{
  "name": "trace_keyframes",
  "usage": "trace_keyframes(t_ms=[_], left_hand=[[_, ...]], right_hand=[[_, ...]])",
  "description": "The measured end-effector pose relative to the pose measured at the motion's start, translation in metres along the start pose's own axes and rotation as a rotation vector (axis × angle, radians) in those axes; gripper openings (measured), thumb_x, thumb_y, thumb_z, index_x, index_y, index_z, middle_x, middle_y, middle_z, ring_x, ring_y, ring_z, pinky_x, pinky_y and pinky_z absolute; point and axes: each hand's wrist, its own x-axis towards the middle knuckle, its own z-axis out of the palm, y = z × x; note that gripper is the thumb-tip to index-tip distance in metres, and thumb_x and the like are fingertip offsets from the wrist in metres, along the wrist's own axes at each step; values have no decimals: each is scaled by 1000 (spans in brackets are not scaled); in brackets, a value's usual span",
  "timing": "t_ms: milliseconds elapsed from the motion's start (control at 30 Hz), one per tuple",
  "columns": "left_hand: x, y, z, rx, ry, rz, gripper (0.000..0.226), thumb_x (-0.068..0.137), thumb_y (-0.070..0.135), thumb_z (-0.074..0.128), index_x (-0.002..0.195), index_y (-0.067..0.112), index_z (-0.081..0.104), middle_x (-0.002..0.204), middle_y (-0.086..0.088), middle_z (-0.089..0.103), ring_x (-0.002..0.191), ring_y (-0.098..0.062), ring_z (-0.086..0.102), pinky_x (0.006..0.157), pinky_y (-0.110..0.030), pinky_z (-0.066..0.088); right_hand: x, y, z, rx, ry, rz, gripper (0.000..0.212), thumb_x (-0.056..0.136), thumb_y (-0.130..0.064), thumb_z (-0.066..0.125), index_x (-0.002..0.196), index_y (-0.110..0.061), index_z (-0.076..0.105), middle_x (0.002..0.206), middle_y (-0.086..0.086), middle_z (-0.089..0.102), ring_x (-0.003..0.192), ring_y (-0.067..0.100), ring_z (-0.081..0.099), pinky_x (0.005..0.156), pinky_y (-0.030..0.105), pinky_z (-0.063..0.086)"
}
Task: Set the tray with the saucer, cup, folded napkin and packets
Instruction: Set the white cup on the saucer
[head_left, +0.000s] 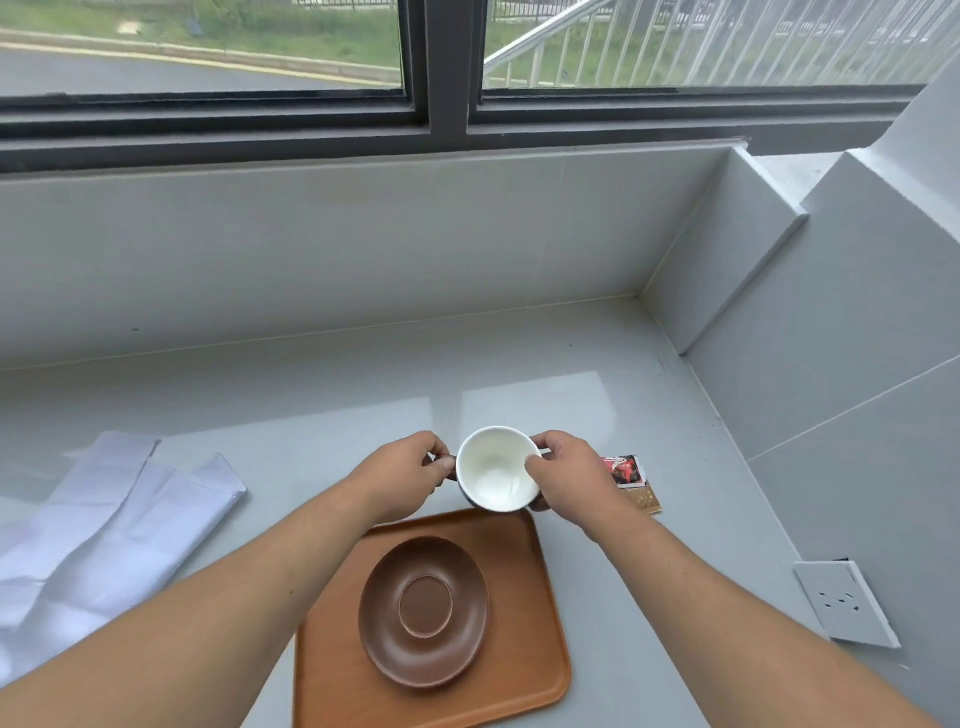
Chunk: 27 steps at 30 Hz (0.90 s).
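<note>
A rounded-corner wooden tray (524, 649) lies nearest on the glossy grey desk (363, 389), with a matte brown round saucer (423, 610) on it. Over the tray's far edge, the white-glazed cup (496, 470) is held by both hands: left hand (402, 475) fingers pinching its handle, right hand (569, 478) fingers gripping the rim. Printed packets (628, 478) lie just right; the creased white napkin (114, 519) lies well left.
</note>
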Motion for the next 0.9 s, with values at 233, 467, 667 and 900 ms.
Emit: trace_keyframes(t_ms=[233,467,667,900], left_hand=[[-54,-48,-19,-7,-44,-53,16,96,49,59,93,35,65,87,12,76,86,-10,72,84,-35,58],[-93,-82,-13,39,-116,-76,16,95,45,60,93,31,66,89,9,75,83,-7,73,77,-29,56],[-110,-98,-1,19,-161,-82,17,94,41,60,90,25,65,93,6,75,79,-7,74,82,-34,59],[-120,-111,9,-2,-201,-84,15,97,37,60,93,23,65,92,5,77,84,-13,75,82,-32,60]], right_hand=[[-34,-10,44,-92,-91,-46,23,85,-15,51,100,-23,66,95,4,72,72,29,75,53,35,63],[-64,0,75,-171,-165,-16,22,82,-20,51,94,-30,66,95,-1,72,76,22,75,50,28,59],[-79,21,89,-205,-179,-12,24,82,-21,53,99,-30,67,97,-1,70,78,22,73,50,28,59],[-83,38,100,-243,-176,-21,18,84,-21,53,92,-32,64,94,0,70,69,21,73,60,38,65]])
